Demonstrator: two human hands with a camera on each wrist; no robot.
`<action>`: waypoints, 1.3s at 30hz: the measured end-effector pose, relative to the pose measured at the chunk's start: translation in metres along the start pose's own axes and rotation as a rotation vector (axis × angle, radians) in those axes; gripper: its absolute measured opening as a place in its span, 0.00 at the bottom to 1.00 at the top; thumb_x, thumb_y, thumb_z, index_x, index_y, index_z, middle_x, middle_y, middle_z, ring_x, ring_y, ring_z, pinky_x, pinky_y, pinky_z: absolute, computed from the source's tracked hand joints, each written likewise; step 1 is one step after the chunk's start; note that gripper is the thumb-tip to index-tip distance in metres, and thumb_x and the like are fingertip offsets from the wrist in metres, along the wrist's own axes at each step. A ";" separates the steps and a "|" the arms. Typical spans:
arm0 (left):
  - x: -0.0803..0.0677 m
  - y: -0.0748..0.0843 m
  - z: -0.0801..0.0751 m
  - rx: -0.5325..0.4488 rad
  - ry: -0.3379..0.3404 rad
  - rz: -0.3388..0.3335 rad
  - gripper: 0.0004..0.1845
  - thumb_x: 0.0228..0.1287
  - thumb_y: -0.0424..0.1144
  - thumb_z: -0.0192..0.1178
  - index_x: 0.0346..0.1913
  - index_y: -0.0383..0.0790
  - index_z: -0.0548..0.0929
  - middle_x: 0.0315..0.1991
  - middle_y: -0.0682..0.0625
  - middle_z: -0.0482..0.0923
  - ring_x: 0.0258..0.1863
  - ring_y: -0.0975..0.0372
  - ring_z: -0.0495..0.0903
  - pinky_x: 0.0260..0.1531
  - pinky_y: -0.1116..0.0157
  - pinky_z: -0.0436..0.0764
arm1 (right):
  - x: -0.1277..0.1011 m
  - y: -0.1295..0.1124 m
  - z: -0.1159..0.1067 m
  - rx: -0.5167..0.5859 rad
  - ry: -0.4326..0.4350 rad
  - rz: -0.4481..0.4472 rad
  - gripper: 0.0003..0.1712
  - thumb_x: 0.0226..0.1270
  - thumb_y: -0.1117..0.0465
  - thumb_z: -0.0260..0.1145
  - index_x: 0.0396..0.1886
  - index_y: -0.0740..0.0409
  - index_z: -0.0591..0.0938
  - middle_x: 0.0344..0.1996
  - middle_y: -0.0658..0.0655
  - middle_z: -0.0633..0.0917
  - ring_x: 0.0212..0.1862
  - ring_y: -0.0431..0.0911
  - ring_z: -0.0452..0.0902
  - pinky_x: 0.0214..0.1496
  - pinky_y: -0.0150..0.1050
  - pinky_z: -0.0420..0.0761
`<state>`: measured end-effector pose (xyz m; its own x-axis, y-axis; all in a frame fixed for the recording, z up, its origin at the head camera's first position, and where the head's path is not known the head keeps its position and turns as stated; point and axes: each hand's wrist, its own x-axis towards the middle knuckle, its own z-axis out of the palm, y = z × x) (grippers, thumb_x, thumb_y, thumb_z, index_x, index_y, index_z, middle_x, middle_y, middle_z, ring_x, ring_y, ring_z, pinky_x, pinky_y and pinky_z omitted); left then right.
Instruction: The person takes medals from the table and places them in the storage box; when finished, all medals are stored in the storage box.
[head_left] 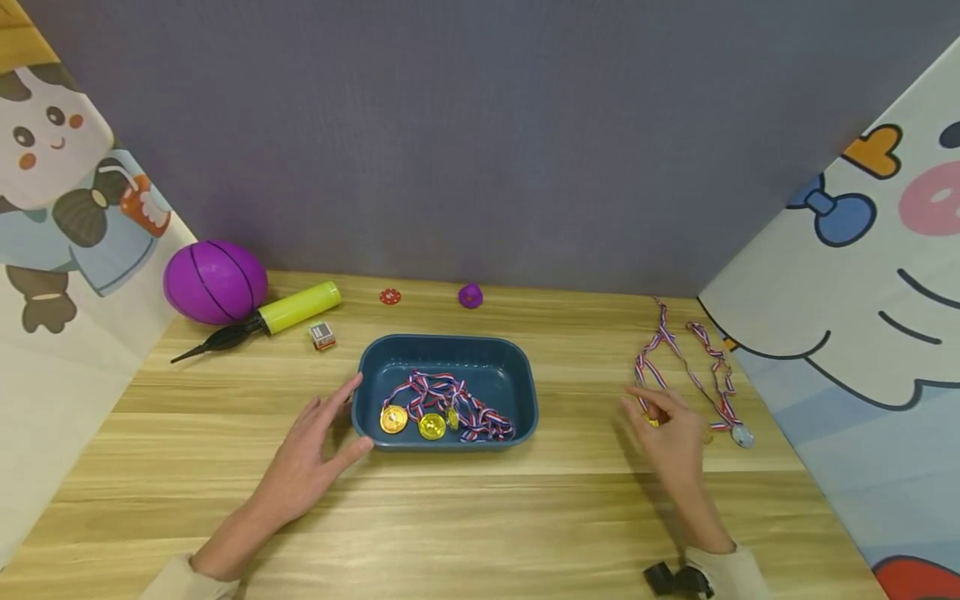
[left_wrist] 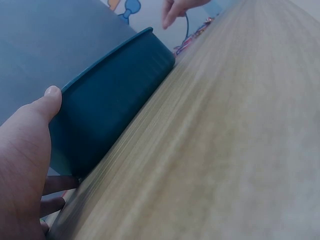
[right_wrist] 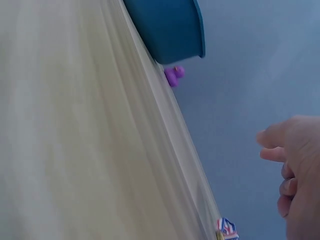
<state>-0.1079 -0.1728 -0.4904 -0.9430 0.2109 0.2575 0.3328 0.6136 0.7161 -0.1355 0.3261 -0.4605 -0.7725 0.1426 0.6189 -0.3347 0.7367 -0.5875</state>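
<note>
Glossy plast. tray (head_left: 491,363) & shiny medals (head_left: 432,427)

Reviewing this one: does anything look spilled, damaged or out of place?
Nothing looks spilled or damaged. The only untidiness is striped ribbons bunched in the blue bin beside the left hand, and medal ribbons strewn on the table near the right hand. Whether any are knotted is unclear.

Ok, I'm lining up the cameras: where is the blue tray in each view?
Head: the blue tray sits just below the middle, seen from above.
Left wrist: left of centre, slanting across the picture, outer wall showing.
Right wrist: at the top, cut off by the edge.
Shared landmark: striped ribbon outside it; right, top and bottom right respectively.
</note>
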 end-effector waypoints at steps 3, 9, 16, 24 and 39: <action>0.000 0.000 0.000 0.000 -0.001 -0.002 0.47 0.77 0.52 0.70 0.91 0.63 0.57 0.80 0.35 0.72 0.80 0.26 0.61 0.78 0.22 0.54 | 0.001 0.007 -0.005 -0.050 0.021 0.010 0.11 0.56 0.78 0.85 0.39 0.70 0.94 0.19 0.56 0.72 0.25 0.33 0.58 0.29 0.20 0.61; -0.001 0.000 0.000 -0.002 -0.005 -0.012 0.47 0.77 0.52 0.70 0.91 0.64 0.57 0.82 0.36 0.70 0.81 0.24 0.59 0.77 0.20 0.54 | 0.003 0.022 -0.015 -0.173 0.018 0.043 0.12 0.55 0.72 0.88 0.39 0.69 0.95 0.16 0.50 0.70 0.21 0.32 0.56 0.22 0.29 0.54; 0.000 0.000 0.000 -0.004 -0.002 -0.006 0.47 0.77 0.52 0.70 0.91 0.64 0.57 0.82 0.36 0.70 0.81 0.25 0.59 0.77 0.21 0.54 | 0.003 0.033 -0.027 -0.277 -0.036 0.099 0.16 0.53 0.67 0.90 0.41 0.67 0.96 0.15 0.48 0.70 0.20 0.34 0.57 0.21 0.32 0.55; 0.000 0.001 -0.001 -0.002 -0.001 0.003 0.47 0.77 0.51 0.70 0.91 0.63 0.57 0.81 0.35 0.71 0.81 0.27 0.61 0.79 0.23 0.54 | 0.001 0.035 -0.038 -0.373 -0.256 0.274 0.27 0.58 0.53 0.90 0.51 0.66 0.94 0.18 0.49 0.74 0.20 0.40 0.60 0.17 0.34 0.58; 0.000 0.001 -0.001 -0.006 -0.006 -0.008 0.47 0.77 0.51 0.70 0.91 0.64 0.57 0.81 0.36 0.71 0.81 0.25 0.59 0.78 0.22 0.54 | -0.004 0.039 -0.034 -0.338 -0.347 0.194 0.17 0.63 0.58 0.86 0.45 0.64 0.95 0.18 0.47 0.74 0.20 0.38 0.61 0.21 0.35 0.59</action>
<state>-0.1076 -0.1730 -0.4891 -0.9457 0.2108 0.2474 0.3250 0.6107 0.7220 -0.1271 0.3767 -0.4676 -0.9557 0.1124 0.2720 -0.0188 0.8989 -0.4377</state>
